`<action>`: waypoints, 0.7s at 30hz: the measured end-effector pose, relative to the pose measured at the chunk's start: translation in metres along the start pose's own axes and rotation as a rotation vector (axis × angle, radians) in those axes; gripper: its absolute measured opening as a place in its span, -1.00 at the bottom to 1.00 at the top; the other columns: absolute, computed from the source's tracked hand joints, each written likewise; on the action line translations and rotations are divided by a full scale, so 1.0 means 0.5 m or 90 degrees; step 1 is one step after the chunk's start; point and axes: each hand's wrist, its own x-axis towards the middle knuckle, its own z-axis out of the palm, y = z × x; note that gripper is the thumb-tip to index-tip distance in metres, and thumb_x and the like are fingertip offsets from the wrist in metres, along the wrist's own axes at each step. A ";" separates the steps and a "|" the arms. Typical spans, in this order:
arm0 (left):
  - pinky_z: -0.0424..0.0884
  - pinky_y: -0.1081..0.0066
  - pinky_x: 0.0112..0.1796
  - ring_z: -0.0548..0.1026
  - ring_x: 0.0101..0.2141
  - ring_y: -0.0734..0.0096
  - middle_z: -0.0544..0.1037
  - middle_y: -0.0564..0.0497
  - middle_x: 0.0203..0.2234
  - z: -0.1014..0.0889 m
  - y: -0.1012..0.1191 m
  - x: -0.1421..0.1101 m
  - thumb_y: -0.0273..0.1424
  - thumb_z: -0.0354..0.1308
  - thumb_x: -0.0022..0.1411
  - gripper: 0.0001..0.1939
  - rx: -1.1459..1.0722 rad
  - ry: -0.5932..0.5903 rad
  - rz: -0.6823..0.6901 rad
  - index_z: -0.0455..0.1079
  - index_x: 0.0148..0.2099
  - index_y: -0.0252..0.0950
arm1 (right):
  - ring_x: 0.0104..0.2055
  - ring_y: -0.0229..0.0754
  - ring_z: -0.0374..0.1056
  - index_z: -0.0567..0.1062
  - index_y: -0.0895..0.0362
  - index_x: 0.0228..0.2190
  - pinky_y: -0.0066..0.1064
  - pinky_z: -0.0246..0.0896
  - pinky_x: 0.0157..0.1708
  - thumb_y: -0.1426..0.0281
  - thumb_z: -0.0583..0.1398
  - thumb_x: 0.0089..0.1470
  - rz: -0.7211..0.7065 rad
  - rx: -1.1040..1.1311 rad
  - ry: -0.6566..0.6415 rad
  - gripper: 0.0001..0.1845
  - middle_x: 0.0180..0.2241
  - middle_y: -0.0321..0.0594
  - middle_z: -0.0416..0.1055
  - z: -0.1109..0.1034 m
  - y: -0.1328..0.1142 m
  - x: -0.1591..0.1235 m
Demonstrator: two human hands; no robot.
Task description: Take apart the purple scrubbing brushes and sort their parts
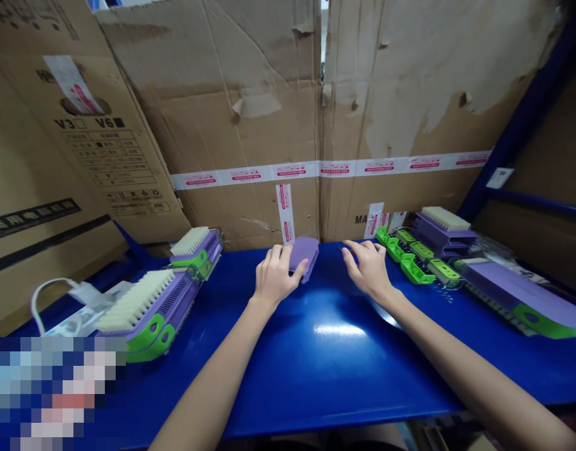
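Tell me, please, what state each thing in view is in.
Left hand: closed on the purple piece.
Purple piece: held, tilted.
Right hand: fingers bent; grip unclear.
Front left brush: bristles up.
Rear left brush: bristles up.
Rear right brush: bristles up.
Front right brush: bristles down.
Green parts: laid in a row.
Cardboard: standing, taped, surface torn.
White cable: looped.

The only view looks from the person's head, forward and down over both nearby hands.
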 end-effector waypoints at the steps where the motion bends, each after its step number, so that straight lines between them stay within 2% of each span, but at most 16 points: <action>1: 0.34 0.32 -0.19 0.40 -0.08 0.14 0.42 -0.18 -0.07 0.001 0.004 0.000 0.03 -0.15 0.26 -0.42 -0.001 0.006 0.004 0.26 0.09 -0.30 | -0.16 -0.08 0.33 0.46 0.15 -0.12 -0.12 -0.06 -0.04 0.25 -0.03 0.24 -0.007 0.000 -0.004 -0.62 -0.29 -0.11 0.51 0.000 0.004 -0.004; 4: 0.32 0.20 -0.10 0.39 -0.07 0.06 0.42 -0.21 -0.05 0.022 0.000 -0.003 0.05 -0.01 0.18 -0.39 0.023 -0.009 0.015 0.28 0.08 -0.32 | -0.16 -0.07 0.33 0.46 0.15 -0.11 -0.13 -0.01 -0.06 0.25 -0.03 0.23 -0.010 0.007 -0.027 -0.63 -0.27 -0.11 0.51 0.009 0.018 -0.014; 7: 0.29 0.13 -0.04 0.37 -0.03 0.05 0.46 -0.19 -0.05 0.052 -0.024 -0.002 -0.10 0.08 0.20 -0.53 0.029 -0.019 0.068 0.34 0.02 -0.31 | -0.13 -0.04 0.32 0.41 0.15 -0.05 -0.14 0.07 -0.09 0.22 -0.02 0.22 -0.035 0.052 -0.063 -0.60 -0.23 -0.08 0.50 0.021 0.025 -0.020; 10: 0.32 0.15 -0.06 0.40 -0.05 0.09 0.50 -0.14 -0.07 0.068 -0.049 0.002 -0.21 0.10 0.23 -0.66 -0.018 0.003 0.096 0.38 -0.03 -0.30 | -0.03 0.02 0.29 0.36 0.14 0.02 -0.08 0.11 -0.05 0.19 0.02 0.18 -0.055 0.132 -0.105 -0.55 -0.12 -0.04 0.45 0.031 0.018 -0.025; 13: 0.34 0.16 -0.07 0.43 -0.08 0.13 0.53 -0.11 -0.12 0.069 -0.058 0.005 -0.23 0.14 0.21 -0.70 -0.097 0.026 0.115 0.40 -0.08 -0.29 | 0.06 0.04 0.26 0.29 0.10 0.08 -0.01 0.10 0.04 0.15 0.09 0.12 -0.018 0.249 -0.131 -0.48 -0.04 -0.07 0.42 0.038 0.002 -0.027; 18: 0.35 0.18 -0.04 0.42 -0.07 0.21 0.50 -0.08 -0.10 0.063 -0.044 0.004 -0.23 0.19 0.16 -0.65 -0.222 0.018 0.165 0.36 -0.03 -0.26 | -0.01 -0.08 0.38 0.14 0.08 0.17 -0.15 0.22 0.04 0.17 0.17 0.06 0.123 0.491 -0.191 -0.31 -0.07 -0.11 0.45 0.055 -0.019 -0.031; 21: 0.31 0.14 -0.01 0.37 -0.01 0.14 0.43 -0.12 -0.02 0.060 -0.034 0.000 -0.19 0.26 0.08 -0.51 -0.174 -0.011 0.176 0.32 0.03 -0.25 | 0.02 -0.07 0.36 0.11 0.11 0.19 -0.17 0.24 0.04 0.21 0.20 0.02 0.111 0.498 -0.211 -0.26 0.03 -0.05 0.38 0.064 -0.016 -0.036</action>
